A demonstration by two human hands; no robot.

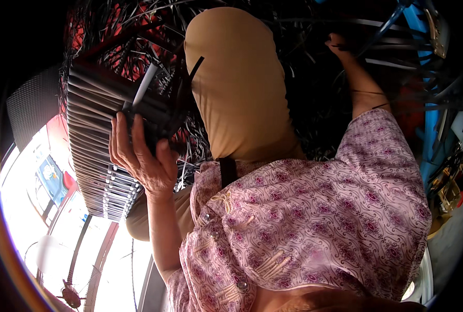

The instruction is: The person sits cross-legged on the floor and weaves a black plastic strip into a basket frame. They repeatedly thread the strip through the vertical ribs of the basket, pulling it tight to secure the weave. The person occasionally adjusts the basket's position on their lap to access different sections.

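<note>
One left hand (140,156) grips a woven mat (98,151), ribs running sideways.

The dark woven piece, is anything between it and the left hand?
Nothing visible: the left hand grips the dark woven piece directly, fingers wrapped on its edge. The right hand is apart, among loose dark strips.

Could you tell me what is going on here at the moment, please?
A person in a pink patterned blouse and tan trousers is working with black straps. The left hand grips a ribbed stack of straps, with a pale stick poking up beside it. The right hand reaches far out into a loose heap of straps on the ground.
</note>
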